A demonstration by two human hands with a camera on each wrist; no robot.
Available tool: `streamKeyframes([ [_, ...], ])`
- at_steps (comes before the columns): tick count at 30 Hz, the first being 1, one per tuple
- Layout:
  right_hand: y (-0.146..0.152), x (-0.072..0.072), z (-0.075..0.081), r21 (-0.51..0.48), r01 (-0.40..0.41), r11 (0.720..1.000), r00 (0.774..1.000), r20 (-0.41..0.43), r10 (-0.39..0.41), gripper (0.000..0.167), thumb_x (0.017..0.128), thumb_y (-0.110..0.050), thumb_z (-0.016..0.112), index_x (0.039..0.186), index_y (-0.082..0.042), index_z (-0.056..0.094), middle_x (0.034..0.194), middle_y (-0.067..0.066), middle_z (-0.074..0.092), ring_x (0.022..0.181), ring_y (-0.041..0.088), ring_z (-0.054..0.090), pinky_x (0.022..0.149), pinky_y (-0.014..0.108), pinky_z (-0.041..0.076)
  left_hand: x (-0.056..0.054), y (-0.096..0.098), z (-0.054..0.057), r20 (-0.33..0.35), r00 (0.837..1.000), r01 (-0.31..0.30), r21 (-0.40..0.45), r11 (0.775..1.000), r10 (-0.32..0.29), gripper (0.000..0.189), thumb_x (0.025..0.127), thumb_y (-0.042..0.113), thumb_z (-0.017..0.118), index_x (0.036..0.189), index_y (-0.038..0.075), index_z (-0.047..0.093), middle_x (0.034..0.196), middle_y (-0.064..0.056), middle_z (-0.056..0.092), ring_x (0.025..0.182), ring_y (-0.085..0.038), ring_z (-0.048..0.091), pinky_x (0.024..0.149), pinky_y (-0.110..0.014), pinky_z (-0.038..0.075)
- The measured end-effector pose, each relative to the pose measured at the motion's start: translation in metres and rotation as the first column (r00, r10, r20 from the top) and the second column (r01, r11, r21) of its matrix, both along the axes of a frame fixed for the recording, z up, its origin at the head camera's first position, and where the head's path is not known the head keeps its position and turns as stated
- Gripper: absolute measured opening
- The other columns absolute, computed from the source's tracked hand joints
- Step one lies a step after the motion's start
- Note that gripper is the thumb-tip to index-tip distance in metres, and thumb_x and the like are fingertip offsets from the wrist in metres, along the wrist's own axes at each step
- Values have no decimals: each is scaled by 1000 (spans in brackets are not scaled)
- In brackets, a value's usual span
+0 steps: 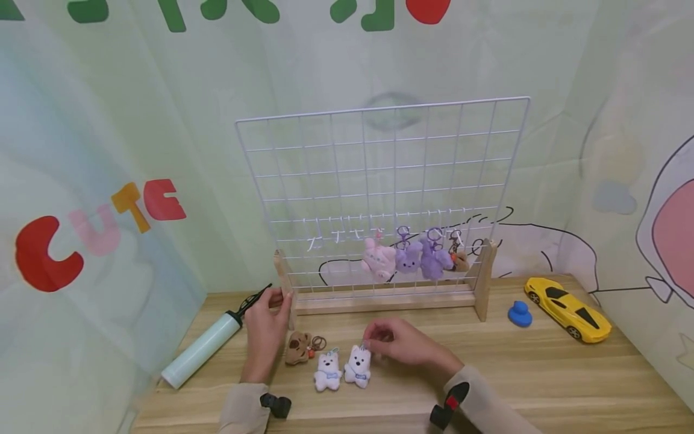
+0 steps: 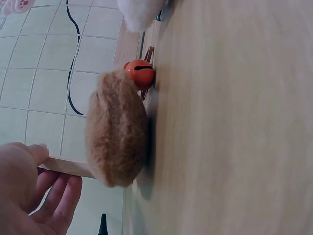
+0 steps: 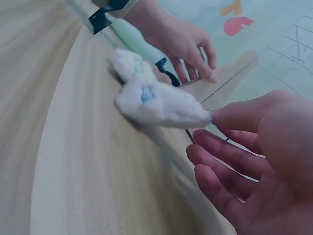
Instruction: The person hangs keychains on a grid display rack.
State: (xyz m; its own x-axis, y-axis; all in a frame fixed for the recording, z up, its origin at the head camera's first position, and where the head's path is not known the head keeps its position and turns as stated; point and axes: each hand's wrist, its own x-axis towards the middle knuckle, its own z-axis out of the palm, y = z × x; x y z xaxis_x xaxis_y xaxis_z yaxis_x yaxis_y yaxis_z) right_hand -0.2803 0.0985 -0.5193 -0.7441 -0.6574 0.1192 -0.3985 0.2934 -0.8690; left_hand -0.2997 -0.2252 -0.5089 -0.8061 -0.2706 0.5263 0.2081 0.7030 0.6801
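Observation:
My left hand (image 1: 267, 325) grips the wooden end post (image 2: 71, 166) of a white wire grid rack (image 1: 379, 169), thumb on one side and fingers on the other. With thumb and forefinger, my right hand (image 1: 403, 342) pinches a white plush keychain (image 3: 159, 105) at its top end. A second white plush keychain (image 1: 328, 371), wearing a blue bow, lies just left of it on the table. Beside my left hand is a brown plush keychain (image 2: 116, 129) with an orange bell (image 2: 140, 73) and a ring.
Pink (image 1: 378, 259) and purple plush keychains (image 1: 434, 260) hang from the grid's hooks, with a brown one (image 1: 459, 261) at the right. A pale green hand pump (image 1: 203, 349) lies at the left. A blue duck (image 1: 520, 314) and yellow toy car (image 1: 566, 310) sit at the right.

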Motion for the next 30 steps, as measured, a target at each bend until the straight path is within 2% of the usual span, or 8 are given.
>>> streamKeyframes([
  [3, -1, 0, 2, -57, 13, 998, 1000, 18, -12, 10, 104, -13, 70, 110, -5, 73, 102, 11, 77, 88, 17, 72, 79, 25, 61, 0, 0, 0, -10, 1000, 4, -1, 1000, -4, 23, 102, 21, 78, 112, 1, 74, 105, -20, 82, 95, -34, 82, 78, -51, 69],
  [6, -1, 0, 5, -77, 35, 996, 999, 22, -34, 11, 105, -14, 70, 110, -5, 72, 104, 11, 78, 92, 20, 73, 85, 25, 60, 0, 0, 0, -10, 1000, 4, -2, 1000, -4, 23, 102, 21, 78, 113, 1, 74, 105, -20, 82, 95, -34, 82, 78, -51, 69],
  [10, -2, 1, 8, -96, 77, 992, 996, 43, -73, 11, 106, -15, 68, 113, -7, 70, 105, 9, 79, 94, 18, 74, 90, 27, 60, 1, 0, 1, -1, 1000, 0, -1, 1000, 0, 23, 103, 21, 78, 113, 1, 74, 105, -20, 82, 96, -34, 82, 79, -50, 69],
  [15, -2, 1, 9, -132, 111, 985, 991, 93, -99, 14, 110, -15, 63, 119, -6, 64, 107, 11, 78, 91, 15, 73, 85, 31, 63, 1, 1, 2, 10, 1000, 1, 4, 1000, -1, 23, 103, 21, 77, 113, 1, 73, 106, -20, 82, 97, -34, 81, 79, -50, 69],
  [20, -2, 1, 8, -111, 130, 985, 990, 67, -123, 16, 111, -17, 62, 121, -5, 64, 107, 8, 73, 95, 14, 68, 86, 28, 58, 0, 2, 2, 32, 1000, 0, 5, 1000, 0, 24, 104, 23, 76, 115, 1, 73, 107, -20, 81, 98, -34, 81, 81, -50, 69],
  [26, -1, 0, 9, -83, 112, 990, 993, 40, -109, 10, 107, -14, 68, 116, -9, 67, 102, 5, 70, 93, 15, 64, 82, 24, 54, 1, 2, 3, 44, 999, -3, 10, 1000, 3, 25, 104, 24, 76, 115, 2, 73, 108, -20, 81, 99, -34, 81, 81, -50, 69],
  [30, -1, 0, 9, -85, 112, 990, 993, 49, -108, 19, 101, -14, 76, 117, -5, 69, 101, 5, 72, 91, 13, 66, 81, 23, 56, 2, 3, 3, 46, 999, -4, 15, 1000, 3, 25, 104, 24, 76, 115, 2, 73, 109, -20, 81, 99, -34, 81, 81, -50, 69],
])
